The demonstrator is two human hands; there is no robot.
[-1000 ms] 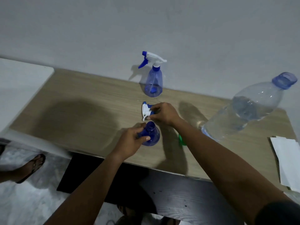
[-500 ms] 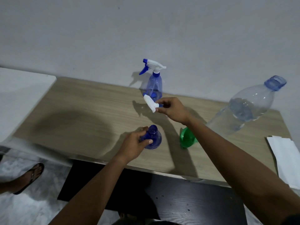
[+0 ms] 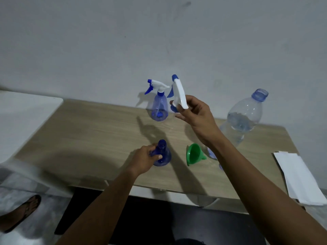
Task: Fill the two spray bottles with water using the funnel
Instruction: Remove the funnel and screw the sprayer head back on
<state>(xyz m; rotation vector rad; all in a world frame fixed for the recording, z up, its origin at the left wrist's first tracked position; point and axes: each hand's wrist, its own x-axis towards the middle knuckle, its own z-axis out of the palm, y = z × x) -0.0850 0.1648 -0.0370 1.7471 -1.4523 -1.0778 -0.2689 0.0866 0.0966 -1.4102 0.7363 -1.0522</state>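
Fingers of left hand (image 3: 144,159) clasp open bottle (image 3: 162,154) near table (image 3: 79,138) edge; right hand (image 3: 195,114) grips trigger head (image 3: 179,93) aloft.

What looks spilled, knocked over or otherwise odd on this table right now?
Nothing looks spilled. The green funnel lies on its side on the table. The large water bottle stands uncapped. The near spray bottle is open because its sprayer head is in the right hand.

1. Near spray bottle (image 3: 161,155): blue, upright, neck open, front of desk.
2. Spray head (image 3: 178,93): white/blue, lifted off.
3. Far spray bottle (image 3: 158,107): capped, upright, by wall.
4. Funnel (image 3: 194,154): green, on side, right of near bottle.
5. Water bottle (image 3: 246,115): clear, uncapped, partly full.
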